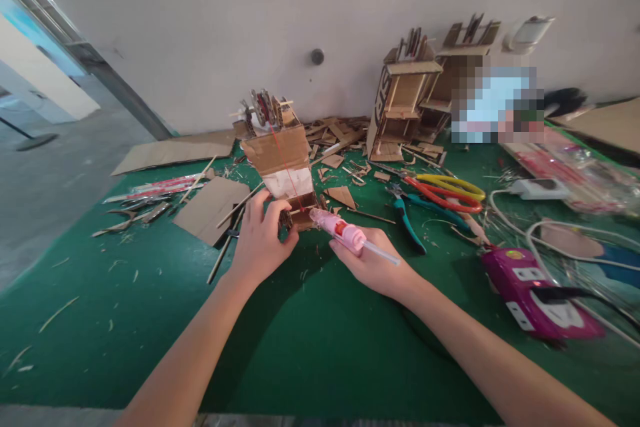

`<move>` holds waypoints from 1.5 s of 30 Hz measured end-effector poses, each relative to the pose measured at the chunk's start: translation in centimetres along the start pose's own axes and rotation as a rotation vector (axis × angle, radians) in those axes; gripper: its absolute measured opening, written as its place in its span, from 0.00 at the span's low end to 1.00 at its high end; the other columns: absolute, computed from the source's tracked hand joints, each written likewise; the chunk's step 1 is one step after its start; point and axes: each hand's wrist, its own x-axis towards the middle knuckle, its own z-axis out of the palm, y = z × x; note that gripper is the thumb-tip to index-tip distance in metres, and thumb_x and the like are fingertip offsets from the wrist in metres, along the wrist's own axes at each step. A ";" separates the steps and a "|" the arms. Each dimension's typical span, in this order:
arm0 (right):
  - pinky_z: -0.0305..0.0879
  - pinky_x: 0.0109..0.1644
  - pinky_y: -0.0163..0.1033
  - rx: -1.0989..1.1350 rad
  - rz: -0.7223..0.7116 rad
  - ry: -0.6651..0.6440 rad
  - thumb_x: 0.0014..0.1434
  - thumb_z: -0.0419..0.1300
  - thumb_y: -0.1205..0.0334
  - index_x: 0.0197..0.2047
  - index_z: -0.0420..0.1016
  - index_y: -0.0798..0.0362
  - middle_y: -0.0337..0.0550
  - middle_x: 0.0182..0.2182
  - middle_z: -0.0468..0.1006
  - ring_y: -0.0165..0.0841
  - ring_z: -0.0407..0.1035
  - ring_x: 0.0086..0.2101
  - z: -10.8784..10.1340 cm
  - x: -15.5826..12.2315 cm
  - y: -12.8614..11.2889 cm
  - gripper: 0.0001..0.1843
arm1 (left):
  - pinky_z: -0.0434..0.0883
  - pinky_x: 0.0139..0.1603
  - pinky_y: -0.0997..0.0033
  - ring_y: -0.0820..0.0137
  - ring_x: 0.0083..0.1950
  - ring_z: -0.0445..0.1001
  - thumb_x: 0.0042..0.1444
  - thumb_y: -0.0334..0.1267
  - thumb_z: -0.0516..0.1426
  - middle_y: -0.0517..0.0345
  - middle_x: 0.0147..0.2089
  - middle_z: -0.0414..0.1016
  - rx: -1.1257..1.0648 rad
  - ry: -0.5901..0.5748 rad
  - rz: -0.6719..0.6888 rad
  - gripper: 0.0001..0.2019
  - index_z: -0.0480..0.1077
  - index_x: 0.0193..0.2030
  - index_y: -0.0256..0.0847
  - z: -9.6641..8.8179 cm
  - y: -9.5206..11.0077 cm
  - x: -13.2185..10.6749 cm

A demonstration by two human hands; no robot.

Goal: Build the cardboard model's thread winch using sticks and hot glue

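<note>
My right hand (373, 260) is wrapped round a pink hot glue gun (340, 228), with a clear glue stick (383, 253) poking out of its back end. The gun's nozzle points at the lower part of a cardboard model (280, 150), touching or very close to it. My left hand (265, 230) grips the model's lower left side between thumb and fingers. On top of the model are several upright discs (265, 107) on a thin stick. A red thread (285, 163) runs down its front over a white patch. My left fingers partly hide the base.
Two similar cardboard models (403, 103) stand against the wall. Right of my hands lie teal-handled pliers (407, 217), orange-and-yellow-handled scissors (445, 190) and a magenta power strip (535, 293) with cables. Cardboard sheets (207, 207), sticks and scraps litter the green table (310, 360).
</note>
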 end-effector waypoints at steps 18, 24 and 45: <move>0.51 0.24 0.33 -0.007 -0.003 0.002 0.61 0.54 0.55 0.24 0.57 0.50 0.33 0.18 0.62 0.26 0.56 0.20 0.1 0.0 0.3 0.16 | 0.66 0.58 0.51 0.53 0.60 0.64 0.54 0.38 0.56 0.42 0.57 0.59 0.027 -0.008 -0.010 0.18 0.64 0.52 0.39 -0.4 0.1 0.2; 0.51 0.25 0.33 -0.004 0.004 -0.009 0.61 0.53 0.55 0.25 0.57 0.50 0.33 0.19 0.62 0.26 0.57 0.20 0.1 -0.1 0.2 0.15 | 0.66 0.58 0.52 0.54 0.59 0.65 0.56 0.40 0.55 0.42 0.57 0.60 0.033 -0.003 -0.016 0.19 0.65 0.54 0.39 -0.4 -0.1 0.2; 0.52 0.25 0.33 0.015 -0.002 -0.013 0.61 0.53 0.54 0.25 0.57 0.50 0.32 0.19 0.62 0.26 0.57 0.20 0.1 -0.1 0.3 0.16 | 0.69 0.54 0.53 0.55 0.57 0.67 0.58 0.41 0.55 0.45 0.57 0.60 0.066 0.025 0.013 0.14 0.68 0.51 0.43 0.1 -0.2 0.5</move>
